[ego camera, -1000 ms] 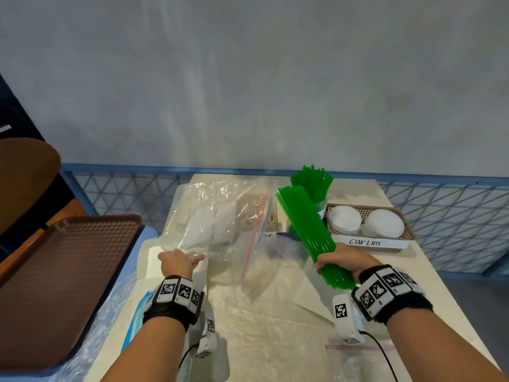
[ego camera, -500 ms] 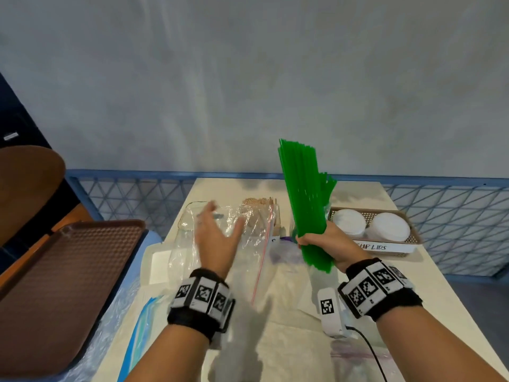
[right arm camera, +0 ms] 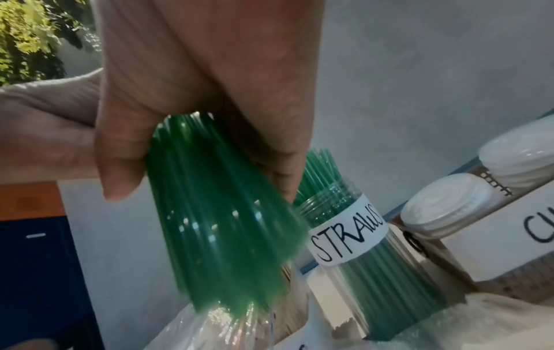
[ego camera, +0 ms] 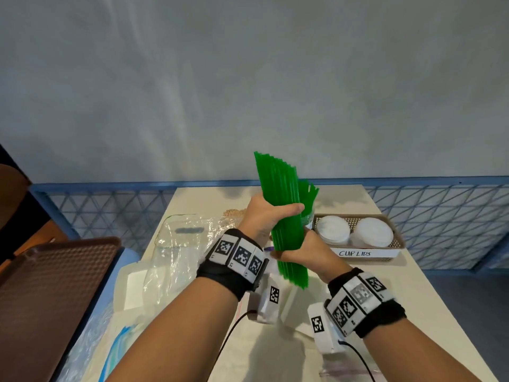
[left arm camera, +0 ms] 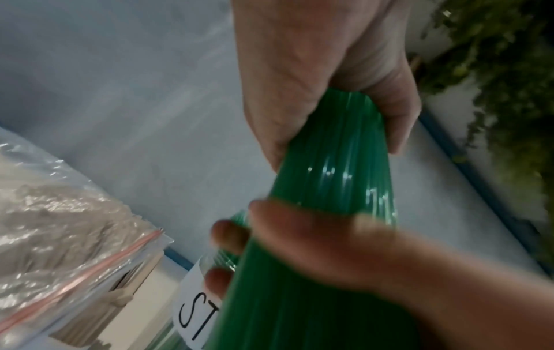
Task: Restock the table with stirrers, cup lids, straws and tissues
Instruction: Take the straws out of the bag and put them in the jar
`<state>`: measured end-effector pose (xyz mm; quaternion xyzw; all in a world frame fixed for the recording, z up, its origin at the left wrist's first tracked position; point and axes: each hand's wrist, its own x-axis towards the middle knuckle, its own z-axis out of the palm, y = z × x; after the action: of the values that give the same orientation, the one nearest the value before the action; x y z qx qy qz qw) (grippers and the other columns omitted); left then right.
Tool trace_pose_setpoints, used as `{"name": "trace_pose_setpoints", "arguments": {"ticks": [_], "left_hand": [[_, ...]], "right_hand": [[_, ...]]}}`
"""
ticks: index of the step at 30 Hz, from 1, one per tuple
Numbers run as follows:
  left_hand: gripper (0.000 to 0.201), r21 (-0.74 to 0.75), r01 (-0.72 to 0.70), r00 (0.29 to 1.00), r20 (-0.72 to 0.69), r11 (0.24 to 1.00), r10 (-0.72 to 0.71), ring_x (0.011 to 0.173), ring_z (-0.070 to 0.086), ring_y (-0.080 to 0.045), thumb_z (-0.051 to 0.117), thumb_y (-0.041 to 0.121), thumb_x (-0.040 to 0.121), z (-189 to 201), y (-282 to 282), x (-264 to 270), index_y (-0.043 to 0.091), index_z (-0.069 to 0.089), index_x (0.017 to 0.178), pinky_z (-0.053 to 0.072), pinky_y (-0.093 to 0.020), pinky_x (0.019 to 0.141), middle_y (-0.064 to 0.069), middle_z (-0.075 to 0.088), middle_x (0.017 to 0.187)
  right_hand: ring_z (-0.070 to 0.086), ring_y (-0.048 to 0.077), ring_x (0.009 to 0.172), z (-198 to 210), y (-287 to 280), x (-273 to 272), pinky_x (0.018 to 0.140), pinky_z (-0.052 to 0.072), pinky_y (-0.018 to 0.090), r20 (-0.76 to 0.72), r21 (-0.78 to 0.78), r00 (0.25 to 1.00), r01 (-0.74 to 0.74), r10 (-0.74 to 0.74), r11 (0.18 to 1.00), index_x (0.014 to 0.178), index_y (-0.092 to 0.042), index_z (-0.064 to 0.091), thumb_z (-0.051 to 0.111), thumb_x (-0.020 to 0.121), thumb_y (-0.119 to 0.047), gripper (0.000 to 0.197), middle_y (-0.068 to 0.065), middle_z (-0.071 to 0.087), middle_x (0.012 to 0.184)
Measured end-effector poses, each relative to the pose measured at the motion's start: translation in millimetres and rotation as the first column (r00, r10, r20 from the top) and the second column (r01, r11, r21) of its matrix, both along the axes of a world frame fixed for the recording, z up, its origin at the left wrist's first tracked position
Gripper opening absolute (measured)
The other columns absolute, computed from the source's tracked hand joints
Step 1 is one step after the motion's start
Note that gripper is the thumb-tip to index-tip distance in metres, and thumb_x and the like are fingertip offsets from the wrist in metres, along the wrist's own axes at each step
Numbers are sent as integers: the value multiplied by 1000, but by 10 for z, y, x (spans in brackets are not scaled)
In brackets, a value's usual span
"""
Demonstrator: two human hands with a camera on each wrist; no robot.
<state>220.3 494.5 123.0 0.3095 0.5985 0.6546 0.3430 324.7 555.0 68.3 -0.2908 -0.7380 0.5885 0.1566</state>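
A thick bundle of green straws (ego camera: 278, 183) stands nearly upright above the table, held by both hands. My left hand (ego camera: 264, 213) grips it higher up, fingers curled round it, and my right hand (ego camera: 300, 250) grips it lower down. The left wrist view shows the left hand (left arm camera: 315, 71) wrapped round the straws (left arm camera: 335, 154), with the right hand's fingers (left arm camera: 299, 232) below. Seen from the right wrist, the right hand (right arm camera: 194, 94) clasps the bundle (right arm camera: 215, 225). Just behind stands a clear jar labelled STRAWS (right arm camera: 347, 236), partly filled with green straws.
A brown basket labelled CUP LIDS (ego camera: 358, 253) holds two stacks of white lids (ego camera: 371, 231) at the right. Crumpled clear zip bags (ego camera: 181, 244) lie at the left of the table, with wooden stirrers (ego camera: 231, 213) behind. A brown tray (ego camera: 49, 285) sits off the table's left side.
My left hand left the plastic bags, rose and took hold of the straw bundle above my right hand. The bundle swung from tilted to nearly upright.
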Motion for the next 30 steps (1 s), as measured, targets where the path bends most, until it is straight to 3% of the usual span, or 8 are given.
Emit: {"name": "trace_pose_setpoints", "arguments": {"ticks": [5, 9, 11, 14, 17, 21, 25, 30], "left_hand": [[39, -82, 60, 981, -179, 995, -74, 103, 63, -24, 82, 9, 65, -2, 207, 64, 14, 65, 99, 51, -46, 93, -11, 68, 107], [86, -124, 205, 883, -405, 971, -238, 126, 44, -14, 84, 20, 65, 19, 362, -126, 18, 38, 137, 34, -34, 108, -3, 48, 137], [106, -187, 104, 867, -464, 977, -181, 137, 26, -15, 84, 27, 63, -88, 441, -268, 24, 17, 145, 25, -33, 112, -3, 27, 149], [126, -344, -43, 900, -422, 938, -114, 145, 10, -24, 85, 34, 61, -306, 579, -401, 16, -4, 149, 17, -45, 118, -10, 6, 156], [135, -453, -68, 896, -419, 889, -145, 146, 5, -25, 86, 29, 60, -475, 773, -437, 10, -16, 147, 15, -39, 119, -12, -2, 157], [142, -451, -60, 912, -387, 891, -135, 146, 6, -23, 88, 27, 56, -616, 983, -496, 13, -22, 145, 16, -39, 119, -8, -3, 158], [145, -365, -3, 940, -319, 931, -122, 138, 33, -24, 89, 22, 56, -759, 1055, -557, 21, -25, 144, 30, -38, 111, -10, 29, 152], [135, -323, 4, 930, -346, 946, -122, 134, 39, -24, 88, 21, 58, -870, 1057, -614, 23, -13, 148, 33, -26, 99, -13, 40, 145]], "right_hand": [[64, 25, 100, 29, 129, -137, 87, 53, 34, -219, -25, 950, 223, -223, 974, 112, -6, 58, 76, 68, 3, 48, 9, 67, 103], [66, 27, 93, 54, 408, -160, 71, 54, 22, -264, -39, 907, 328, -327, 944, 101, -9, 62, 73, 75, -2, 30, 4, 68, 91], [66, 22, 84, 136, 588, -111, 72, 55, 29, -316, -96, 835, 444, -450, 891, 101, -5, 64, 75, 73, -3, 30, 3, 67, 87], [61, 11, 69, 252, 856, -93, 62, 50, 21, -411, -118, 724, 561, -554, 820, 85, -13, 61, 73, 75, -1, 19, -3, 63, 76], [59, 9, 64, 328, 1056, -162, 60, 51, 18, -456, -146, 662, 604, -595, 784, 75, -19, 57, 72, 75, 0, 24, -3, 60, 71], [60, 9, 62, 301, 1233, -306, 64, 53, 24, -457, -163, 645, 616, -612, 771, 75, -16, 59, 72, 74, 0, 20, -1, 61, 70], [62, 16, 67, 215, 1298, -438, 71, 54, 33, -444, -188, 642, 616, -625, 765, 76, -15, 59, 72, 74, -1, 19, 1, 62, 70], [60, 3, 56, 171, 1310, -580, 59, 52, 20, -492, -289, 584, 590, -645, 754, 74, -14, 59, 70, 76, 1, 18, 0, 61, 67]]}}
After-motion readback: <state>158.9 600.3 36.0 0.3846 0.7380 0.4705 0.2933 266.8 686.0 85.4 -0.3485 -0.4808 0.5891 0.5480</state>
